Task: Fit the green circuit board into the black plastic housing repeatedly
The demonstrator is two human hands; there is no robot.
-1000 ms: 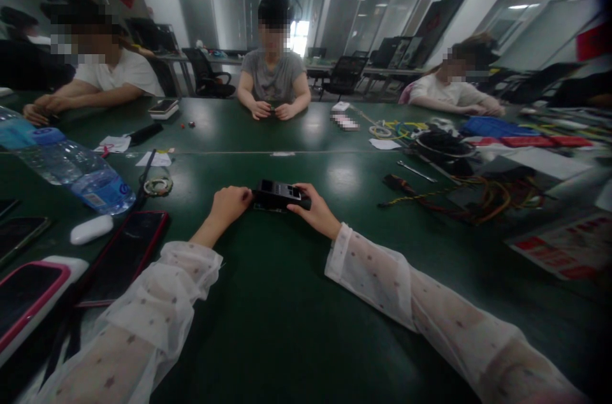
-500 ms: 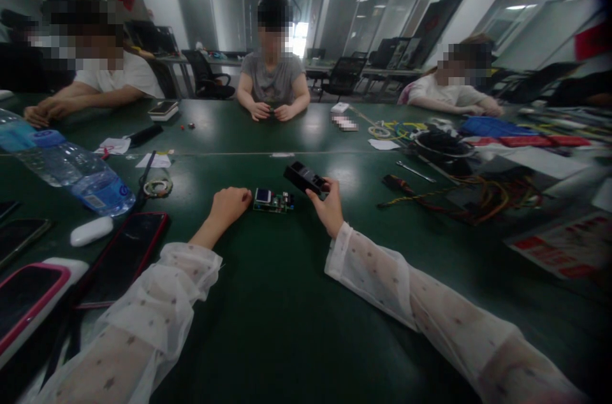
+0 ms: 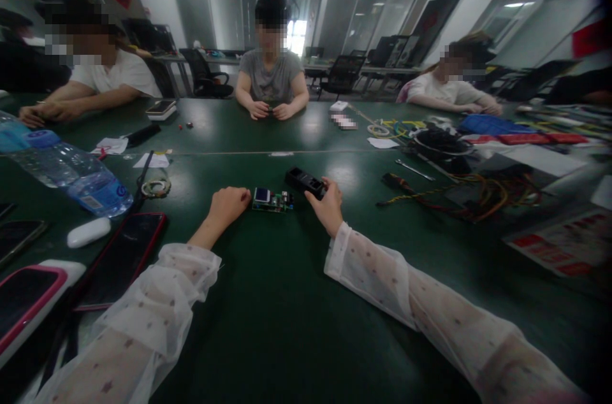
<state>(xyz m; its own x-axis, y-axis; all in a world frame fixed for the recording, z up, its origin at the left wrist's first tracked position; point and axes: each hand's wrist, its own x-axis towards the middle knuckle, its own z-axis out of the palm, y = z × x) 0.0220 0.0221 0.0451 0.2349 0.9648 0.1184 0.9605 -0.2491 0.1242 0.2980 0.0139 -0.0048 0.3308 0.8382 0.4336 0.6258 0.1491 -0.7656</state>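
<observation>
A black case (image 3: pixel 304 180) is grasped by the right hand (image 3: pixel 327 206). At the curled left hand (image 3: pixel 230 206), grip unclear, a circuit board (image 3: pixel 271 201) is edged by wide tabletop (image 3: pixel 277 289).

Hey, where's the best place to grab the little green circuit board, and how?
Probably pinch the circuit board by its long near and far edges, coming from above: it lies lengthwise across the view, its screen and components facing up, with the left hand by its left end.
</observation>
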